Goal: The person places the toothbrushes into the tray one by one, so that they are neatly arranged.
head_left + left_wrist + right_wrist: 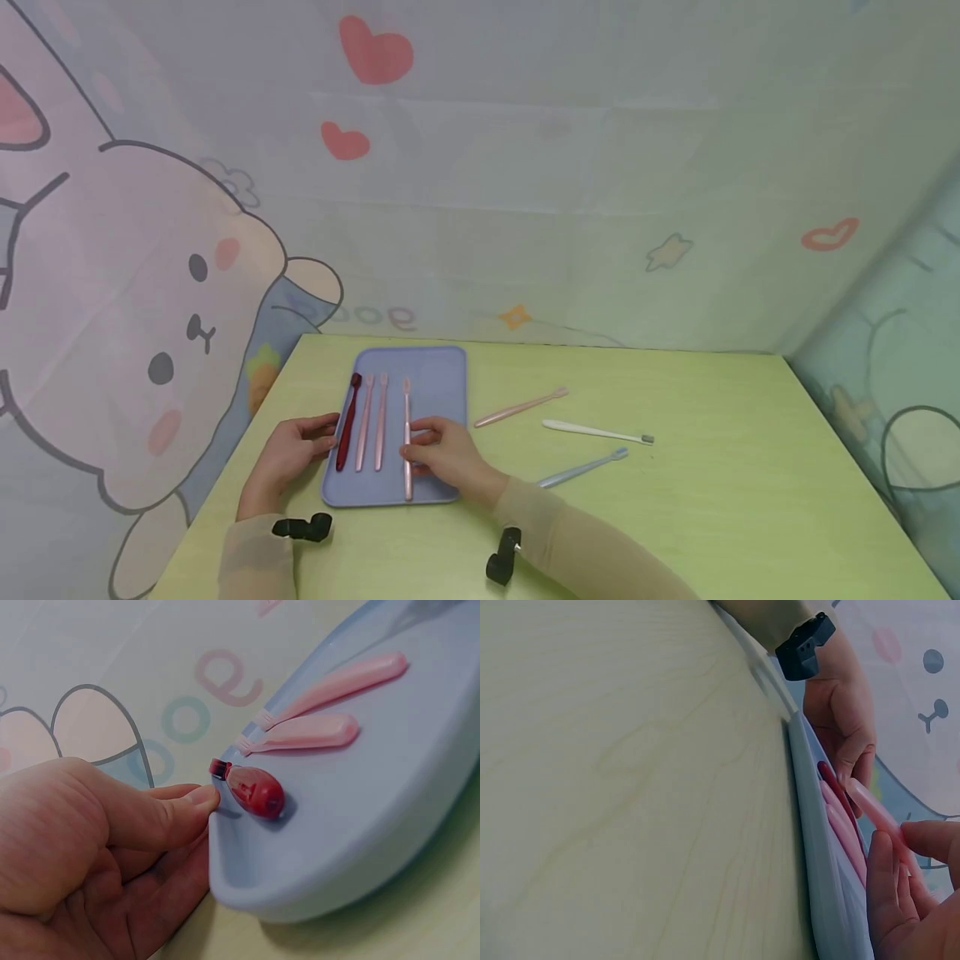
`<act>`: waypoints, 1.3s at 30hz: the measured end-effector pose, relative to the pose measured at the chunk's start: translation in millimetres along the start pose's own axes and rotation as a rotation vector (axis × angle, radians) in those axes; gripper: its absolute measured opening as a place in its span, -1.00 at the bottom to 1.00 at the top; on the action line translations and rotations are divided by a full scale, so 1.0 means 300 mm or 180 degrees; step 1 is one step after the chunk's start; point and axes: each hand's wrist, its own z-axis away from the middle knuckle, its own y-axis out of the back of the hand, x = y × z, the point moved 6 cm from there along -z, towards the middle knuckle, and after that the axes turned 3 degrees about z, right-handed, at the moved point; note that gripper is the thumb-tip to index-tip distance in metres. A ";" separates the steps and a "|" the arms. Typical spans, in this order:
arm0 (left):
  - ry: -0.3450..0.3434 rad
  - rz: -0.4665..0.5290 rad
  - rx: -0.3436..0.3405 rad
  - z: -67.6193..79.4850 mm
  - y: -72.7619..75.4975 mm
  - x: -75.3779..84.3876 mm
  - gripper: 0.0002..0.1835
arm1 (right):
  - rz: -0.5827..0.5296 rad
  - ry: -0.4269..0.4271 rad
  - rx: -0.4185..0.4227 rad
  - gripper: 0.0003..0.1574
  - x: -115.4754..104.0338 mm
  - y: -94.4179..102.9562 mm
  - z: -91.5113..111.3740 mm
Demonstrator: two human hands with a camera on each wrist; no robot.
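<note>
My right hand [446,454] pinches a pale pink toothbrush [407,400] between thumb and fingers, over the right half of a blue-purple tray [438,375]. In the right wrist view the brush's handle [874,806] sticks out past the fingertips, above the tray wall. At the tray's left edge, my left hand [288,454] grips the rim, thumb tip on its side in the left wrist view. Beside that thumb lies a dark red toothbrush [259,791]. Two more pink toothbrushes, one nearer the red one [364,425] and one to its right [381,425], lie roughly parallel in the tray.
Right of the tray, a pink toothbrush [517,408], a white toothbrush [592,430] and a light blue toothbrush [581,469] lie on the yellow-green table [735,500]. The blue one's lower end is close to my right forearm. A printed cloth [525,167] hangs behind the table.
</note>
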 end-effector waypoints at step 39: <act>0.0052 0.0038 0.0024 0.006 -0.014 0.005 -0.47 | 0.0513 -0.0056 0.0363 -0.49 -0.005 -0.028 -0.130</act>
